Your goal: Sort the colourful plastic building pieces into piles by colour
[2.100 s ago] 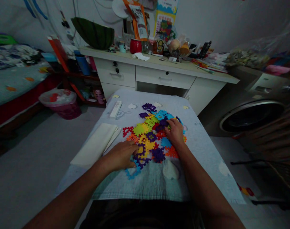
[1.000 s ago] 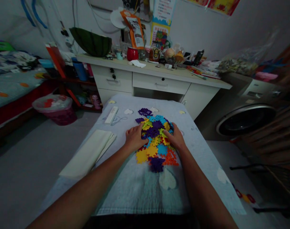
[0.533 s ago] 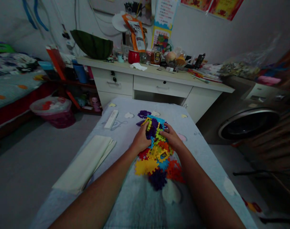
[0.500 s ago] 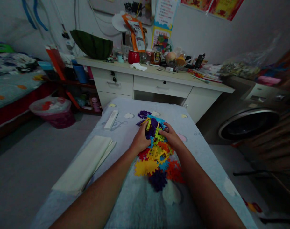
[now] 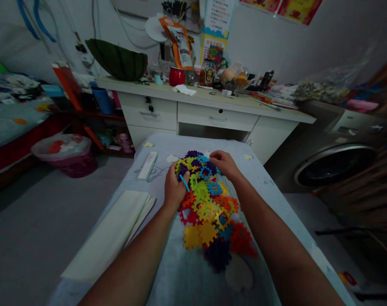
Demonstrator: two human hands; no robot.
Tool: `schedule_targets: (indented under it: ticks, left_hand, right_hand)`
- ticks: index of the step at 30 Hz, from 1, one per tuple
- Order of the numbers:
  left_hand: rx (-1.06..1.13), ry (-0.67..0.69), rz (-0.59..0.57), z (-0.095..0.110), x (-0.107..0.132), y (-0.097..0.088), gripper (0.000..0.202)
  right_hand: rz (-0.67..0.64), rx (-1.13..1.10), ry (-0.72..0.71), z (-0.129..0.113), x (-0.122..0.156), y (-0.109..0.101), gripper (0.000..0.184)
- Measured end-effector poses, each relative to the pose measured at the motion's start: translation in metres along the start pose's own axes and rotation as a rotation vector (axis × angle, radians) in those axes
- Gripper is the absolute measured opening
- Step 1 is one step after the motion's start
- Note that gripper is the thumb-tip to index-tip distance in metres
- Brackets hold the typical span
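Observation:
A pile of toothed plastic building pieces (image 5: 201, 193) in purple, blue, green, yellow, orange and red stretches along the cloth-covered table (image 5: 260, 204). My left hand (image 5: 174, 189) curls around the pile's far left side. Its thumb presses against a thin blue plastic piece (image 5: 184, 182), seen edge-on, with purple and yellow-green pieces by the fingers. At the far right side, my right hand (image 5: 224, 163) has bent fingers drawn together beside blue and purple pieces; whatever lies between its fingertips is hidden. Dark purple pieces (image 5: 218, 255) and red pieces (image 5: 242, 240) lie at the near end.
On the table's left are a folded cream cloth (image 5: 108, 233) and a narrow white box (image 5: 148, 165). Behind stands a white desk (image 5: 209, 100) with a watermelon half (image 5: 117, 61) and clutter. A washing machine (image 5: 336, 148) is at right, a pink bin (image 5: 67, 157) at left.
My hands have moved apart, the left one leftward and nearer, the right one slightly farther away. More of the pile's middle shows between them, and the pieces there lie more spread out.

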State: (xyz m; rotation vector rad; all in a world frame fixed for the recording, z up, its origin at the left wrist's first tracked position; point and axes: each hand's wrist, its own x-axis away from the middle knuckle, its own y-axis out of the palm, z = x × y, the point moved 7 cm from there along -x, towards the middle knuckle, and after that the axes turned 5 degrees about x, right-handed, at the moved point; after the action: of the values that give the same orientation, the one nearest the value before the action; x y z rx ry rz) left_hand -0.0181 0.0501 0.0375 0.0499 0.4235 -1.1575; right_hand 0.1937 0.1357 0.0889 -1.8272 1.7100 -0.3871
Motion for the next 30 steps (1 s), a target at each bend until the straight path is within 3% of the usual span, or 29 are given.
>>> schedule_targets:
  ticks: [4,7,10,13,18,23,30]
  left_hand:
    - [-0.085,0.064,0.056,-0.001,-0.003,-0.002,0.058]
    - [-0.074,0.062,0.039,-0.003,-0.003,0.001,0.063]
    - [-0.072,0.054,0.023,-0.004,-0.002,0.001,0.064]
    - [-0.077,0.051,0.012,-0.005,-0.002,0.001,0.063]
    - [-0.090,0.021,-0.001,-0.009,-0.003,0.002,0.063]
    - [-0.049,-0.021,0.009,-0.011,-0.003,0.001,0.078]
    - [0.020,-0.097,-0.034,-0.014,-0.001,0.002,0.076]
  right_hand:
    - [0.005,0.328,-0.034,-0.006,-0.048,0.020,0.022]
    - [-0.084,0.479,0.039,-0.004,-0.073,0.048,0.047]
    - [-0.180,0.559,0.121,0.002,-0.087,0.075,0.077]
    - [-0.266,0.615,0.146,0.008,-0.092,0.094,0.088]
    - [-0.418,0.639,0.037,-0.001,-0.090,0.103,0.060]
    - [-0.555,0.514,-0.035,-0.005,-0.068,0.090,0.031]
    - [-0.436,0.189,-0.235,-0.022,-0.013,0.041,0.021]
